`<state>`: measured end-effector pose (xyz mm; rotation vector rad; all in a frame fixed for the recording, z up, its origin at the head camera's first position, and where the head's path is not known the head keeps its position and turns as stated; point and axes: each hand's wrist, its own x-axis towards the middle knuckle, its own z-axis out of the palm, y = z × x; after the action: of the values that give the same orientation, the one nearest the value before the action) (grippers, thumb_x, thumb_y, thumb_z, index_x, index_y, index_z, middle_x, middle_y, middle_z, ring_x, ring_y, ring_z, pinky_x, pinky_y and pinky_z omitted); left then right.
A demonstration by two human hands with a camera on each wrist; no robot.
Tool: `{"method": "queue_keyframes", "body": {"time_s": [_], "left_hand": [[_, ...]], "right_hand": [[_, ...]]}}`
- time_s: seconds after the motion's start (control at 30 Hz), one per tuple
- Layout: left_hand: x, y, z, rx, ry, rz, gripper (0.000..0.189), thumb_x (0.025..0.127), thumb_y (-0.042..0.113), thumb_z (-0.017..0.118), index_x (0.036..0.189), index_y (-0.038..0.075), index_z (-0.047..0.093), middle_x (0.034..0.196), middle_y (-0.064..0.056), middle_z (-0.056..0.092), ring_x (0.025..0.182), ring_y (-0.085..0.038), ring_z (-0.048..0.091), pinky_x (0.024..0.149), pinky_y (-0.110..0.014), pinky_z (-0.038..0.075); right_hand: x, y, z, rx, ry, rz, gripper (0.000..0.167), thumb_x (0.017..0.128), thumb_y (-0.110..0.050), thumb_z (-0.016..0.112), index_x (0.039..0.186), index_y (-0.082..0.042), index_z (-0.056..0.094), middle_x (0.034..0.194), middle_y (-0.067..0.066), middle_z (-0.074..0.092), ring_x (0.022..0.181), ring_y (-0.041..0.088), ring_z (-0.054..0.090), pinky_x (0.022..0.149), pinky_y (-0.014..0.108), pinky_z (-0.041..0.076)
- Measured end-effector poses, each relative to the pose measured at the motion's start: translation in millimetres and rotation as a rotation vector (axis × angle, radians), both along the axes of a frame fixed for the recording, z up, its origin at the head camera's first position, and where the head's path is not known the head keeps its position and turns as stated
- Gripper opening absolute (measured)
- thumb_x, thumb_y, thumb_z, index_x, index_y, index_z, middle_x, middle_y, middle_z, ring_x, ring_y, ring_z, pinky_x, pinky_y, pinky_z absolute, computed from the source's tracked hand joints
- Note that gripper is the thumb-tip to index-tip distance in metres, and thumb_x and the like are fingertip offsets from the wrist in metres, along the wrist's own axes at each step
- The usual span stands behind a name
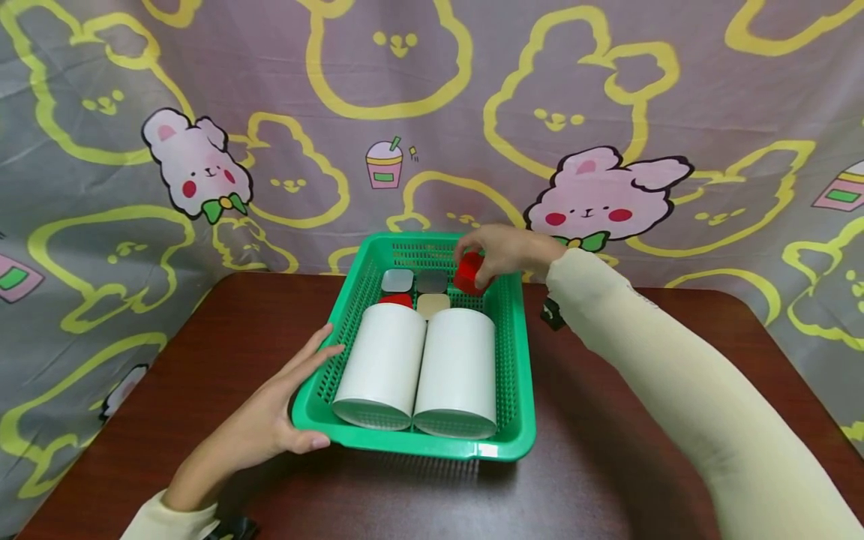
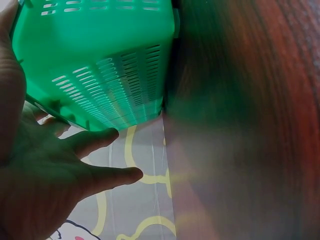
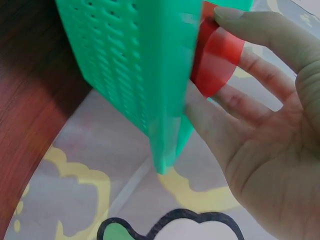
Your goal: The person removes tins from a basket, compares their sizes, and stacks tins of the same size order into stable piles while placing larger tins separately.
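Note:
In the head view a green perforated plastic basket [image 1: 524,375] sits on the table. My right hand [image 1: 502,249] grips a small red rounded-square piece [image 1: 468,274] at the basket's back right corner. The right wrist view shows thumb and fingers around this red piece [image 3: 218,60], just past the basket rim [image 3: 167,100]. My left hand [image 1: 280,405] lies along the basket's front left corner, fingers spread on the rim. Two white cylinders [image 1: 383,360] lie side by side in the basket. Behind them are light grey [image 1: 397,280], dark grey [image 1: 432,282], red [image 1: 397,300] and beige [image 1: 433,303] square-topped pieces.
The dark reddish-brown table [image 1: 202,360] extends on both sides of the basket. A patterned cloth [image 1: 432,150] with yellow outlines and rabbit faces hangs right behind the table's back edge. A dark strap piece [image 1: 552,313] shows under my right wrist.

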<state>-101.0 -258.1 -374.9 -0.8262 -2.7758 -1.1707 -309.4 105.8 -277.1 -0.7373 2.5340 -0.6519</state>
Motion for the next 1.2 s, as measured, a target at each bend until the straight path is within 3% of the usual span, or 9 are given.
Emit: {"method": "queue_keyframes", "body": {"time_s": [0.23,0.37,0.53,0.83,1.2], "left_hand": [[-1.1,-1.5,-2.2,-0.004,-0.005,0.007,0.099,0.079,0.049,0.088,0.162,0.022,0.039,0.178,0.000,0.014,0.157,-0.031,0.028,0.109,-0.025,0.044],[-2.0,-2.1,-3.7,-0.013,-0.002,0.013,0.101,0.078,0.049,0.088,0.162,0.022,0.039,0.178,0.000,0.014,0.158,-0.024,0.027,0.108,-0.026,0.045],[-1.6,-0.9,-2.9,-0.001,-0.014,0.012,0.101,0.078,0.048,0.089,0.162,0.023,0.039,0.178,0.000,0.013,0.157,-0.021,0.027,0.108,-0.025,0.045],[-3.8,1.2,-3.8,0.009,-0.009,0.001,0.100,0.079,0.052,0.087,0.162,0.020,0.040,0.178,0.000,0.013,0.158,-0.024,0.026,0.109,-0.023,0.043],[-1.5,1.0,-1.7,0.016,-0.006,-0.001,0.099,0.081,0.051,0.086,0.162,0.019,0.039,0.178,-0.001,0.013,0.157,-0.013,0.025,0.107,-0.023,0.046]], "right_hand": [[5.6,15.4,13.3,-0.061,0.091,0.039,0.055,0.085,-0.002,0.075,0.138,-0.011,0.066,0.136,0.015,0.062,0.122,0.034,0.054,0.088,0.043,0.060],[8.9,23.2,17.4,-0.098,0.075,0.002,0.062,0.085,-0.002,0.070,0.145,-0.012,0.060,0.142,0.015,0.061,0.120,0.034,0.055,0.087,0.042,0.058],[13.2,33.1,19.7,-0.141,0.062,-0.061,0.074,0.083,-0.002,0.076,0.151,-0.006,0.047,0.148,0.017,0.057,0.130,0.036,0.054,0.096,0.047,0.058],[25.0,60.6,25.9,-0.212,0.089,-0.104,0.068,0.083,-0.006,0.075,0.148,-0.009,0.055,0.139,0.015,0.062,0.122,0.034,0.056,0.087,0.043,0.059],[30.6,91.4,24.4,-0.282,0.065,-0.230,0.072,0.085,-0.005,0.076,0.152,-0.014,0.052,0.147,0.016,0.053,0.132,0.038,0.047,0.088,0.043,0.060]]}}
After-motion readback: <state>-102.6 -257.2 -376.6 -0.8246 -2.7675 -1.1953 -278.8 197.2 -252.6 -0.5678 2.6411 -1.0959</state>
